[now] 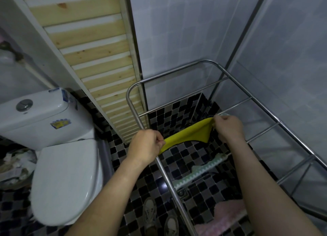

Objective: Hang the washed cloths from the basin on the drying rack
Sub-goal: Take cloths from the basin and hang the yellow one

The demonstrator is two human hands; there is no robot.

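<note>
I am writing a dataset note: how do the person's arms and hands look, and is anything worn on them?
The left forearm and right forearm are bare to the frame edge: no sleeves show. The left hand and right hand wear no gloves; neither wrist shows a watch or bracelet.

Drying rack (177, 71), yellow cloth (187, 136), green-white cloth (200, 170), pink cloth (228, 216) over rails

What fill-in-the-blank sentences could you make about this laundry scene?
1. The cloth stretched between the left hand and right hand is ____.
2. The fluffy cloth on the drying rack nearest the person is ____.
3. Left of the rack stands a white ____.
Missing words: yellow; pink; toilet.
</note>
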